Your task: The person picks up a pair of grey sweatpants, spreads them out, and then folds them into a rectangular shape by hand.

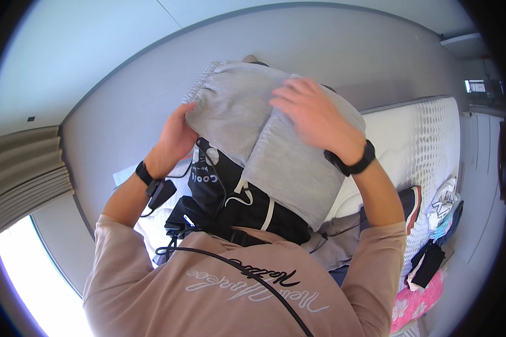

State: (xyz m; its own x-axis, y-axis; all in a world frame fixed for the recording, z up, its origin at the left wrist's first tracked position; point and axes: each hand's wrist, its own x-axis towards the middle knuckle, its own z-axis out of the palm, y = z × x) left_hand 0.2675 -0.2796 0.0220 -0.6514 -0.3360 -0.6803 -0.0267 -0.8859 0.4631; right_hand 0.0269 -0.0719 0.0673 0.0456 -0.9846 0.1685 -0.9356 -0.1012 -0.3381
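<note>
A pair of light grey fabric bottoms (253, 113), either shorts or folded sweatpants, is spread out in front of me. Its gathered elastic waistband (200, 82) points to the upper left. My left hand (178, 130) grips the garment's left edge just below the waistband, thumb on top. Slightly blurred, my right hand (310, 113) lies over the upper right part with fingers apart and palm down. Whether it presses on the cloth I cannot tell. Below the grey garment is black clothing (253, 215) with white drawstrings and white print.
A white mattress (392, 139) extends to the right, with grey cloth (337, 240) near me. Folded clothes (445, 210), black garments (428, 263) and a pink floral item (419, 301) lie at the far right. Black cables (219, 252) run across my front. A curtain (25, 168) hangs left.
</note>
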